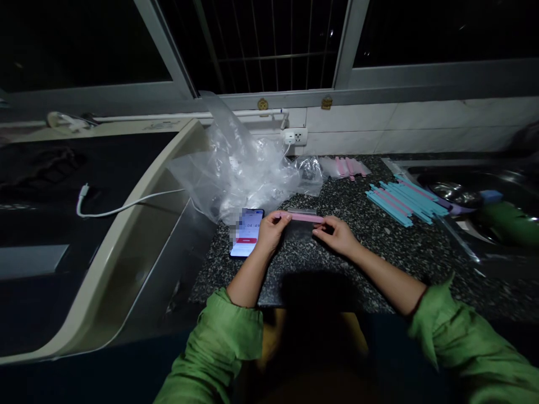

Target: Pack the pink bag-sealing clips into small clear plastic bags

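Note:
A pink strip that looks like a bag sealing clip (306,217) lies level between my two hands, just above the speckled counter. My left hand (270,231) pinches its left end between thumb and fingers. At the right end, my right hand (337,235) has its fingertips closed on the strip. Beneath the strip is a small clear plastic bag (300,232); whether the strip grips its edge I cannot tell. Close to my left hand lies a phone (251,227) with a lit timer screen. Several loose blue and pink clips (404,199) are piled to the right.
A heap of clear plastic bags (252,177) fills the back left of the counter. Small bags with pink clips (346,167) lie at the back. A sink with a metal bowl (455,193) is at right, a cream-edged machine (126,241) with a white cable (126,207) at left.

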`<state>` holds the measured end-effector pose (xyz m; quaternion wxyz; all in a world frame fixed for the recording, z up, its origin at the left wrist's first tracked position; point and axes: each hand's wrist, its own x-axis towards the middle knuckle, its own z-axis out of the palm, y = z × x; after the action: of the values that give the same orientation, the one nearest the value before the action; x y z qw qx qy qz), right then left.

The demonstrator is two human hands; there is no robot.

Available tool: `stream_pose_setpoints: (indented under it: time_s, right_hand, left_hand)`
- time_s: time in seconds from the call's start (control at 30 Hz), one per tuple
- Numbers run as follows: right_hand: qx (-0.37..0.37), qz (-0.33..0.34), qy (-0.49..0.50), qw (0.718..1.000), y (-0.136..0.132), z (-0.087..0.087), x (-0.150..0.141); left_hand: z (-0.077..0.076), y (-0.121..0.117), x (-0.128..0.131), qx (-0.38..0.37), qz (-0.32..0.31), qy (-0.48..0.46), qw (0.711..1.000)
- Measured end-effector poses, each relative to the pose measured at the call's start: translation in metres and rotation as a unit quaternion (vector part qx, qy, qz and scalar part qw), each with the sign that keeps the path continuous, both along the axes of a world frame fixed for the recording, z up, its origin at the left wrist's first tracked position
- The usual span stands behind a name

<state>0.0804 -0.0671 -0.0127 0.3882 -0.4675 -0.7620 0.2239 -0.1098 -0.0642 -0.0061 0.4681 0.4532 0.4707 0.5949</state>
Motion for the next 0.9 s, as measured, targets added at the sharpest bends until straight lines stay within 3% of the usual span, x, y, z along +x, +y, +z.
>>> stream_pose_setpoints:
  time_s: [0.17,0.3,0.47,0.67,0.9]
  right_hand:
    - [0.17,-0.043,-0.097,0.98,-0.003,0.005,0.005]
    - [0.239,-0.041,-0.21,0.947,-0.003,0.004,0.007]
    - [0.271,-0.029,-0.291,0.917,0.0,0.0,0.008]
    - [0.296,-0.022,-0.305,0.905,0.007,-0.003,0.014]
    - [0.288,-0.06,-0.303,0.907,0.024,-0.003,0.043]
  left_hand:
    - [-0.001,0.0,0.001,-0.002,-0.005,0.025,1.0]
    - [-0.004,0.0,0.004,0.001,-0.023,0.031,0.999]
    - [-0.008,0.001,0.006,0.006,-0.017,0.065,0.998]
    - [-0.015,0.0,0.016,0.007,-0.019,0.124,0.992]
    - [-0.021,0.005,0.036,0.108,-0.026,0.284,0.952]
